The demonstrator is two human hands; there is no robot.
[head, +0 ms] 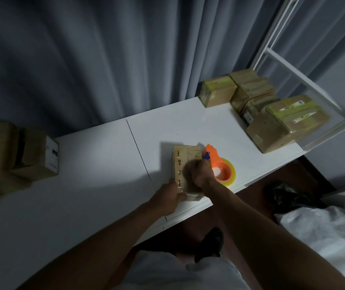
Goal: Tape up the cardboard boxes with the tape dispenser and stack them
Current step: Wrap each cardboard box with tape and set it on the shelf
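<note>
Mid-task: small cardboard box (185, 164) lies near the table (96, 164) front edge, glossy tape already over its top. My left hand (167, 197) grips its near end; my right hand (202, 171), fingers curled, presses on its top, tape dispenser (219, 166) just beside, seemingly unheld. Taped boxes (272, 114) piled far right; untaped-looking boxes (16, 151) wait left, so sealing and stacking remain.

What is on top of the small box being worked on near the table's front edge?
On the box, the right hand presses its top with curled fingers, and the left hand grips the near end. Clear tape shows on top. Whatever lies beneath the hands is covered.
</note>
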